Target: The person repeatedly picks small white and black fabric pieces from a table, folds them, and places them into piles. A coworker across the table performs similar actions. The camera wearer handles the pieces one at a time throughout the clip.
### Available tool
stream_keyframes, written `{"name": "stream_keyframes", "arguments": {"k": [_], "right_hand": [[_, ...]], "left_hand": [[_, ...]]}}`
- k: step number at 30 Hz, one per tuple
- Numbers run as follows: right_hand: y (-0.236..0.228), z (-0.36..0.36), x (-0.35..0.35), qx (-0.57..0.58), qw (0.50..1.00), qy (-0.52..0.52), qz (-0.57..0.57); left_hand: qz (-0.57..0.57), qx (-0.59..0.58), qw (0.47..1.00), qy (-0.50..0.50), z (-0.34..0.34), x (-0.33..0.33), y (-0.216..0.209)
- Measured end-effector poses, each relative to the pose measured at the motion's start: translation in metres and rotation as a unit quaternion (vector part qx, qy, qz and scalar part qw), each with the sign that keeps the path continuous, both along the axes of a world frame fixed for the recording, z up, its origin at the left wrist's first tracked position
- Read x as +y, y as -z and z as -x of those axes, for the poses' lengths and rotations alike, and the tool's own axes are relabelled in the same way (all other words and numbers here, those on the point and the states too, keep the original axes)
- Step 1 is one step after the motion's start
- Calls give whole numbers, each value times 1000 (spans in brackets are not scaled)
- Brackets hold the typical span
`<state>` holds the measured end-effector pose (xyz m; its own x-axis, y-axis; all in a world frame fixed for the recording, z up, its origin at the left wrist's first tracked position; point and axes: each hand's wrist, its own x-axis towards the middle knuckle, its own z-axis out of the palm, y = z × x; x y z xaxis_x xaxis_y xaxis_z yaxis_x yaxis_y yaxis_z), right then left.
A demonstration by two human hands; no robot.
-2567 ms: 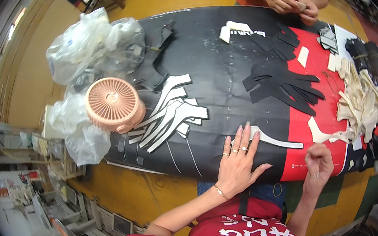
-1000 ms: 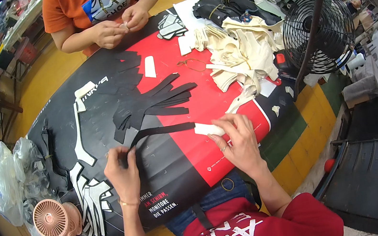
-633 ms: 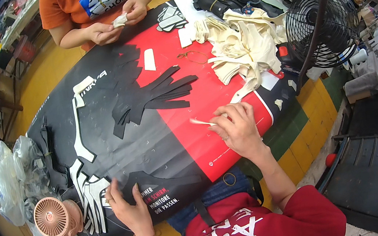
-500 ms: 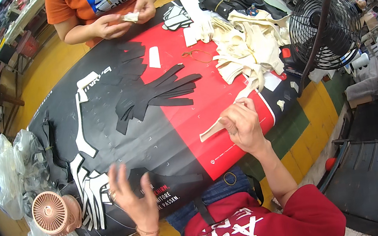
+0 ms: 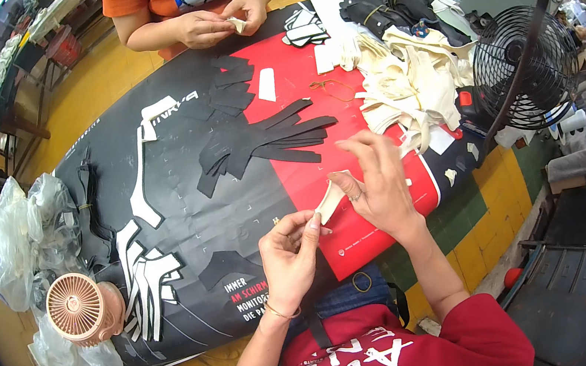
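My left hand (image 5: pixel 290 257) is closed, pinching the near end of a short cream fabric strip (image 5: pixel 328 201) between thumb and fingers. My right hand (image 5: pixel 381 184) is just beyond it, its thumb against the strip's far end and its fingers stretched apart. That far end is partly hidden by the thumb. Both hands are over the red part of the printed table cover (image 5: pixel 361 239). A fan of black strips (image 5: pixel 257 143) lies beyond the hands. Near my left forearm is a single black cut piece (image 5: pixel 228 266).
Cream pieces (image 5: pixel 413 80) are heaped at the right beside a black fan (image 5: pixel 525 68). White black-edged strips (image 5: pixel 148 282) lie at left, near a small pink fan (image 5: pixel 84 308) and plastic bags (image 5: pixel 10 241). Across the table, a person in orange (image 5: pixel 211 26) holds a small pale piece.
My left hand has come right from beside the white strips and now grips the cream strip's near end. My right hand's fingers have spread. The whole view has shifted slightly.
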<state>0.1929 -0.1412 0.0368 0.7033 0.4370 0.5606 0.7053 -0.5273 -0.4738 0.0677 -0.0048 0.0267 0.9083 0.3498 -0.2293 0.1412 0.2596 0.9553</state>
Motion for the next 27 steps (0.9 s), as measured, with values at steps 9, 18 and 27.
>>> {"name": "stream_keyframes", "arguments": {"k": [9, 18, 27], "right_hand": [[-21, 59, -19, 162, 982, -54, 84], [-23, 53, -28, 128, 969, -112, 181], [-20, 52, -29, 138, 968, -126, 168]], "left_hand": [[-115, -76, 990, -30, -1, -15, 7], [-285, -84, 955, -20, 0, -18, -1], [-290, -73, 954, -8, -1, -17, -2]]}}
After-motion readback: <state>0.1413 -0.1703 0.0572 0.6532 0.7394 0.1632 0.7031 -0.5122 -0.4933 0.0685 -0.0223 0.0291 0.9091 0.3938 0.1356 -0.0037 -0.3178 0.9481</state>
